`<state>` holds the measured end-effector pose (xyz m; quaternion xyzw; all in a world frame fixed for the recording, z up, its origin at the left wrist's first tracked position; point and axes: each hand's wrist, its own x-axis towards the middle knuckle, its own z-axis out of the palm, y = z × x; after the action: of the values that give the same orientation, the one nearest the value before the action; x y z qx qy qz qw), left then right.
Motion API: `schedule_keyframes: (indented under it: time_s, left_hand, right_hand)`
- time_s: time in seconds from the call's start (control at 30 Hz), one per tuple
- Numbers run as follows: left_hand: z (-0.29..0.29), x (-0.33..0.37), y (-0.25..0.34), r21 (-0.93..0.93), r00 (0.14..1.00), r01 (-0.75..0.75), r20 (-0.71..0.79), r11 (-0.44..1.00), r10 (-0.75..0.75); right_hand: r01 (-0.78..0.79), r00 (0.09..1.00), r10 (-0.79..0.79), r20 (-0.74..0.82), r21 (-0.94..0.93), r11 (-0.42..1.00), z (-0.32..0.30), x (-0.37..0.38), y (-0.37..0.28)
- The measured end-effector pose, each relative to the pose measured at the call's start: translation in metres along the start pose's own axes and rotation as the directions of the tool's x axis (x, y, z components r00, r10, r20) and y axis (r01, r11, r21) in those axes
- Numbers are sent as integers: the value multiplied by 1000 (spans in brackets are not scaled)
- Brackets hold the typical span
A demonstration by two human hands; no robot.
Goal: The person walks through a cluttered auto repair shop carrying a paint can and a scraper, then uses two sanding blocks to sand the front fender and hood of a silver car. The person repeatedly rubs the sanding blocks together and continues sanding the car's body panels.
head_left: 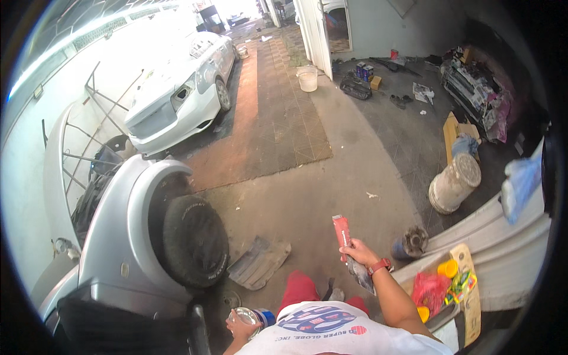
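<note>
Head view: I find the left hand (pixel 241 328) partly curled, its fingers spread around a tin (pixel 253 315) with a shiny, pale end and a blue side. The tin sits low, left of the wearer's trunk; its contents I cannot tell from here.

I record the right hand (pixel 359 253) closed on a red packet (pixel 341 229), slim and long, held out over the bare floor ahead of the body. A dark flat piece (pixel 359 273) extends from the same hand toward the wrist (I cannot identify it).

On my right, a tray (pixel 444 318) holds a red plastic bag (pixel 430 293), contents hidden, and a yellow-green packet (pixel 461 287). One yellow cup (pixel 448 269) stands at its far end; a second yellow container (pixel 423 313) shows beside the forearm.

Beyond, I note a stained pail (pixel 448 190), tilted, its interior not visible, and a soiled blue canister (pixel 408 245) nearer. A whitish bucket (pixel 307 80) stands upright by the door; its contents are indistinct.
</note>
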<state>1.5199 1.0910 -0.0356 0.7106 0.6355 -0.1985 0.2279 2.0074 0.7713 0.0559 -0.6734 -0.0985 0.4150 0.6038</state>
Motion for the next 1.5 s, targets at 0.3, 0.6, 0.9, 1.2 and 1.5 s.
schedule_keyframes:
  time_s: [0.3,0.6,0.9,1.2,1.5]
  left_hand:
    - [-35,194,232,-4,978,196,67,981,-195]
    - [-195,374,485,-90,1000,20,2,996,-20]
    - [-307,554,790,-169,986,69,-138,983,-93]
    - [-371,698,979,-76,983,106,-140,991,-116]
    - [-438,875,1175,-81,952,308,29,948,-306]
  right_hand:
    - [-315,931,189,-311,-428,847,-140,273,-31]
    - [-868,497,754,-431,-264,421,-201,354,21]
    - [-904,424,732,-533,-304,302,-273,716,-97]
    - [-447,882,210,-422,-606,658,-366,1169,-467]
    - [-452,879,196,-434,-632,630,-391,1474,-610]
